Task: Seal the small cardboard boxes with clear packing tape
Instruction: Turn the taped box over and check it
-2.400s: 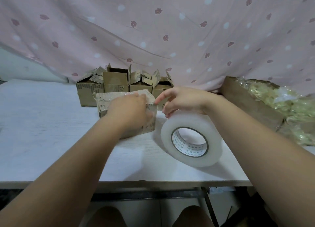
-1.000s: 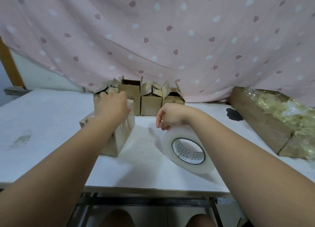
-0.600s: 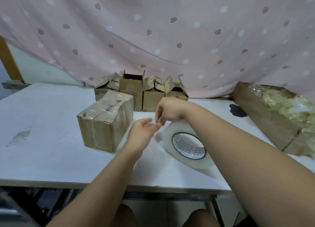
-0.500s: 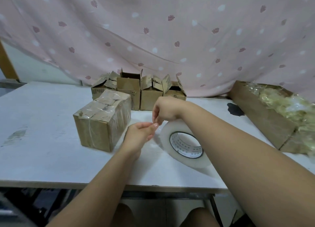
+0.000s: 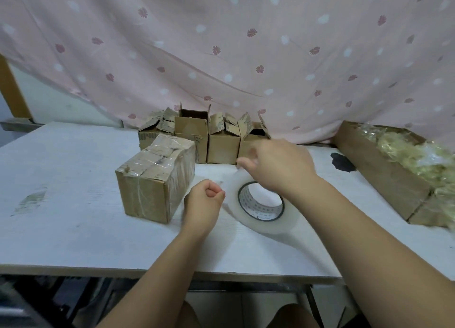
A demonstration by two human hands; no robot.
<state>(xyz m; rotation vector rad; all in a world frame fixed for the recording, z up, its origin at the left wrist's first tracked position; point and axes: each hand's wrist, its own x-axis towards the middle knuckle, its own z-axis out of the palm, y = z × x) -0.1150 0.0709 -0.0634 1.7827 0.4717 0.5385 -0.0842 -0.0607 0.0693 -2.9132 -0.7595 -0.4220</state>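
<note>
Now the fingers [image 5: 242, 164] of my right hand [image 5: 278, 165] curl down over the top of the tape roll [image 5: 258, 225], which leans on the surface [image 5: 73, 229] right under them. My left hand [image 5: 204, 199], just left of the roll, is balled tight, and I cannot tell whether clear film is pinched there. I'd pin the roll, draw the free end out level, and fetch an open box [image 5: 222, 145] from beyond the right fingers, since the taped box [image 5: 157, 177] left of my left fingers looks sealed.
</note>
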